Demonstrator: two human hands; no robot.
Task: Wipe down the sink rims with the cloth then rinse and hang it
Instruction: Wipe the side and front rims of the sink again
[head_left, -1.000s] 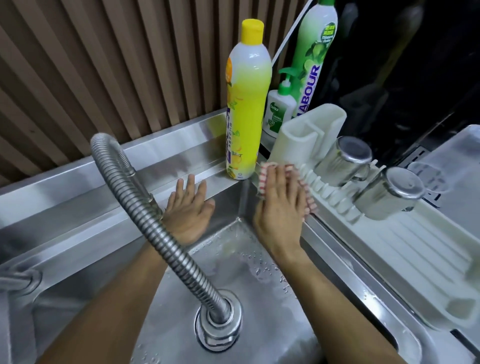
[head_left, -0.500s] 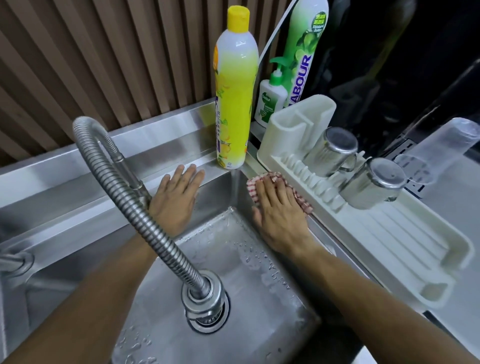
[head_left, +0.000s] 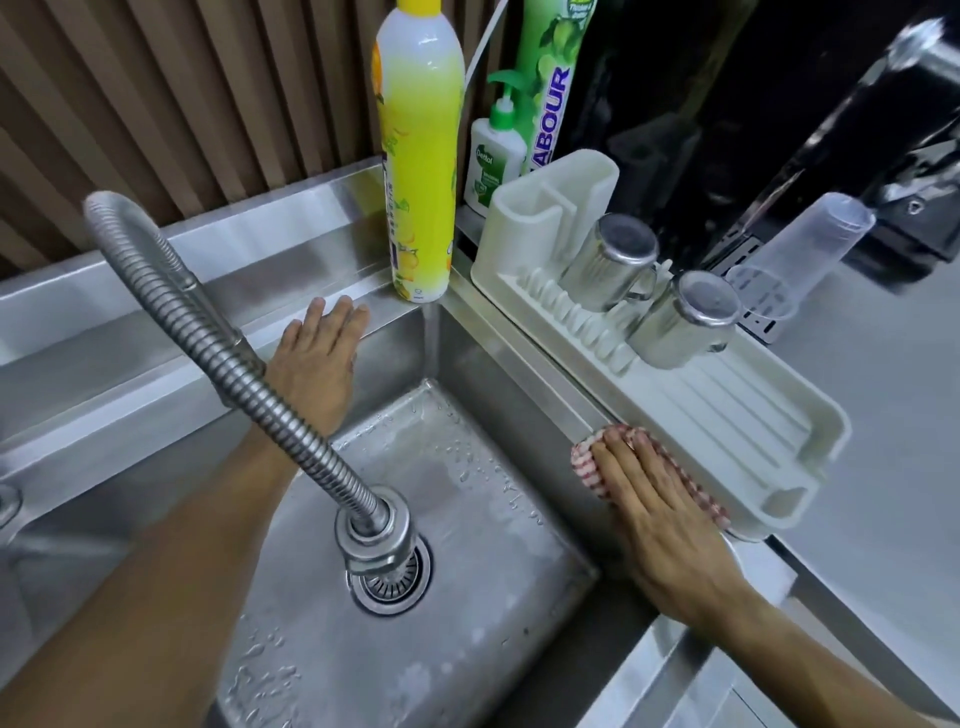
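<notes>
Now I see right hand (head_left: 670, 525), fingers flat, pressing cloth (head_left: 584, 460) on rim (head_left: 524, 358) at 4 o'clock; left hand (head_left: 314, 358) flat, released, at 11.

r hand (head_left: 660, 512) flat on cloth (head_left: 586, 458)

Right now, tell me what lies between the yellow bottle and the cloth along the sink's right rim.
Head view: bare steel rim runs from the yellow bottle to the cloth; the drying rack borders it.
</notes>
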